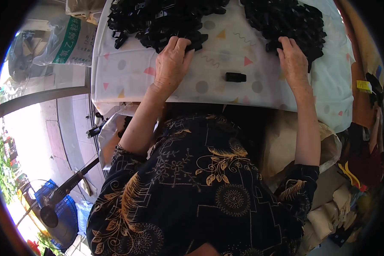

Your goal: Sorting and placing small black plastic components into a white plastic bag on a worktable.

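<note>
Two heaps of small black plastic pieces lie at the far side of the table. My left hand (pixel 172 64) reaches to the near edge of the left heap (pixel 158 21), fingers curled down among the pieces and thumb along the right side. At the near left edge of the right heap (pixel 286 25), my right hand (pixel 294 62) has its fingers bent onto the pieces. The fingertips of both hands are hidden, so what they grip does not show. A single black plastic piece (pixel 236 77) rests alone on the cloth between my hands.
A pale tablecloth (pixel 128 91) with coloured shapes covers the table. A pale bag (pixel 286 141) hangs open below its front edge. At left are a clear plastic bag with a green band (pixel 68 40) and a fan (pixel 51 213). Cloth items (pixel 328 217) lie at lower right.
</note>
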`<state>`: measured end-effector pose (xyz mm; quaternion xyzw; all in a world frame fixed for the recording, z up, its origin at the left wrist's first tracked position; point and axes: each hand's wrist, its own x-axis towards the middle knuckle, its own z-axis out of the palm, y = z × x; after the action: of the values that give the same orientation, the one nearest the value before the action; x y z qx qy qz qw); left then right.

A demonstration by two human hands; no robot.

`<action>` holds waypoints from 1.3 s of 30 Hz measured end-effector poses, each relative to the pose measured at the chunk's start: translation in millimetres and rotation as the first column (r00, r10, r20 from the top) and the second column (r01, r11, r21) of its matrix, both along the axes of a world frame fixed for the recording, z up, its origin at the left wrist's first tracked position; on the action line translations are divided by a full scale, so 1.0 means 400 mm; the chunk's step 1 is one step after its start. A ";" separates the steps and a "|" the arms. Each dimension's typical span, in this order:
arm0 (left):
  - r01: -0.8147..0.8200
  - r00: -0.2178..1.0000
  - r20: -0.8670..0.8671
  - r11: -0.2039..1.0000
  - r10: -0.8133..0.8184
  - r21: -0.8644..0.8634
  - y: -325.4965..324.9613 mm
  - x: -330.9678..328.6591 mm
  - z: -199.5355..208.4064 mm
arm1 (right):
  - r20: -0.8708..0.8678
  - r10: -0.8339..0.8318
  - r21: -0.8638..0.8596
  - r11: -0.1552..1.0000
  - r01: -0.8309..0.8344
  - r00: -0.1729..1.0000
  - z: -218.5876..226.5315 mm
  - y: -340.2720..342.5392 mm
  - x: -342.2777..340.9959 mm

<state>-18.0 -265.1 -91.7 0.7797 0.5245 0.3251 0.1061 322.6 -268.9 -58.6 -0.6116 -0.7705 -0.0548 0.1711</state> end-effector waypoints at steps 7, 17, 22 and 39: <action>0.232 0.973 0.035 0.966 -0.229 -0.116 -0.001 0.130 0.001 | -0.601 -0.140 -0.250 0.968 -0.019 0.787 0.008 -0.069 -0.021; 0.337 0.937 0.173 0.915 -0.304 -0.221 0.017 0.152 0.007 | -0.511 0.048 -0.111 0.987 -0.121 0.858 -0.042 -0.123 -0.043; 0.317 0.941 -0.027 0.907 -0.337 -0.278 0.012 0.156 0.019 | -0.588 0.122 -0.050 0.981 -0.187 0.800 -0.029 -0.116 -0.086; 0.371 0.928 0.055 0.904 -0.368 -0.214 0.011 0.151 0.005 | -0.118 0.477 0.183 0.872 -0.453 0.871 -0.044 -0.066 -0.160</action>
<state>42.4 -260.9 -89.7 0.8461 0.3995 0.2439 0.2549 258.6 -295.5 -76.2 -0.3956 -0.8727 -0.0202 0.2856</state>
